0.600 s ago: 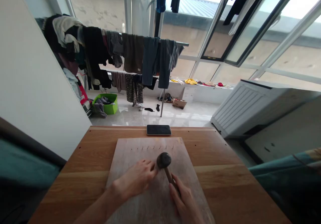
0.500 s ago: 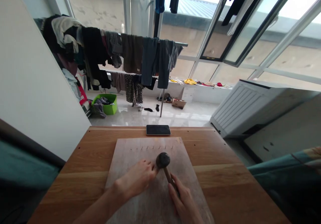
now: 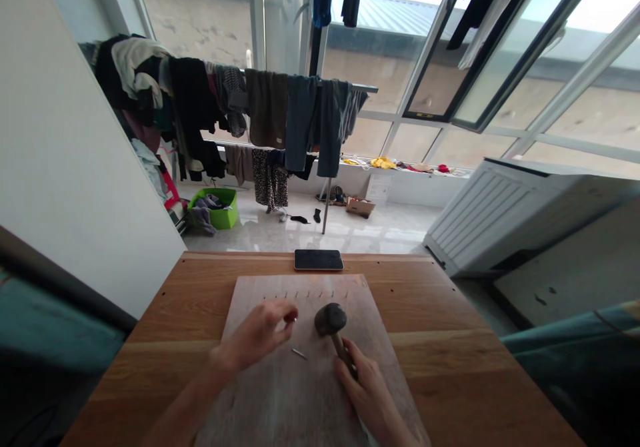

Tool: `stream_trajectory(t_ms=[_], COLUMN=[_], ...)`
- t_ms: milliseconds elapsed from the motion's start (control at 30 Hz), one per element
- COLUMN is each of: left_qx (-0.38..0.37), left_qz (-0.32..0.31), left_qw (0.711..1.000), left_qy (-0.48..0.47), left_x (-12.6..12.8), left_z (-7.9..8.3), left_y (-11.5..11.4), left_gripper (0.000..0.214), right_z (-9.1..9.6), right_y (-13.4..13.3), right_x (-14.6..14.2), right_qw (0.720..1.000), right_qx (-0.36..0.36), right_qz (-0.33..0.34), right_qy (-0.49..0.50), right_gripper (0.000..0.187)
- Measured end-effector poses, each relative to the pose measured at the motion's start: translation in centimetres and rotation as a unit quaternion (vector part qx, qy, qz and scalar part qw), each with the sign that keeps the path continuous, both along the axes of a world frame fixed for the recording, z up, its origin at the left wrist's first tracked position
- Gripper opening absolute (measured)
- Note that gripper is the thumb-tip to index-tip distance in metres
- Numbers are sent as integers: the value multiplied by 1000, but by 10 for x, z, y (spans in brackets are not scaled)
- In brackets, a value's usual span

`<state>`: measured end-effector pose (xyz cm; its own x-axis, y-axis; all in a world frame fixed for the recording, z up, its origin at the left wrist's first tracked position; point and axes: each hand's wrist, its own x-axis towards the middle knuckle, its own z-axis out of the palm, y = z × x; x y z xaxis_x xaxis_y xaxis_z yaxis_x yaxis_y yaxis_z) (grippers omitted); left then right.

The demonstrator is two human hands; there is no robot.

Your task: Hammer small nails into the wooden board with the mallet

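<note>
My right hand [image 3: 367, 380] is wrapped round the handle of a rubber mallet [image 3: 330, 319] with a dark, rounded head. The mallet's head is over a pale wooden board [image 3: 280, 407]. Left of it, my left hand [image 3: 263, 330] is above the board with curled fingers and thumb drawn in. A small bright spot shows at its fingertips, too small to name. Between the two hands a loose nail [image 3: 299, 353] shows over the board, slanted. Along the board's far side runs a row of several upright nails [image 3: 309, 294], part of it close behind my left hand.
The board lies on a brown wooden table [image 3: 450, 367]. A black phone [image 3: 319, 259] lies at the table's far edge. Beyond are a rack of hanging clothes [image 3: 267, 107], a green basket [image 3: 225, 217] and a white ribbed cabinet [image 3: 465, 217].
My left hand has moved left and slightly up, away from the mallet's head. The loose nail now shows between the hands. The mallet has turned slightly, still in my right hand.
</note>
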<state>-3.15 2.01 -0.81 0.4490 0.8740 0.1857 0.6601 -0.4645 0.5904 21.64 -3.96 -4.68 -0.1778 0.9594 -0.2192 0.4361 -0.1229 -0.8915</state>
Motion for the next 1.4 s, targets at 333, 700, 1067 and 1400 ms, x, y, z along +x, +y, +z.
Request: stream_trajectory(t_ms=[333, 700, 1067, 1400], left_qx=[27, 30, 18, -1], left_qz=[151, 156, 143, -23], left_qw=[977, 975, 974, 1000], left_qy=[-150, -153, -173, 8], left_x=[-30, -30, -30, 5], left_z=[-50, -56, -53, 3], left_y=[33, 32, 31, -1], left_gripper=[13, 17, 35, 10], right_z=[-5, 23, 37, 1], right_y=[-3, 9, 48, 3], right_x=[1, -31, -76, -8], right_qw=[1000, 999, 996, 1000], right_qx=[-16, 14, 31, 14], right_qz=[3, 24, 70, -17], right_qy=[-11, 47, 49, -21], right_gripper=[54, 46, 39, 60])
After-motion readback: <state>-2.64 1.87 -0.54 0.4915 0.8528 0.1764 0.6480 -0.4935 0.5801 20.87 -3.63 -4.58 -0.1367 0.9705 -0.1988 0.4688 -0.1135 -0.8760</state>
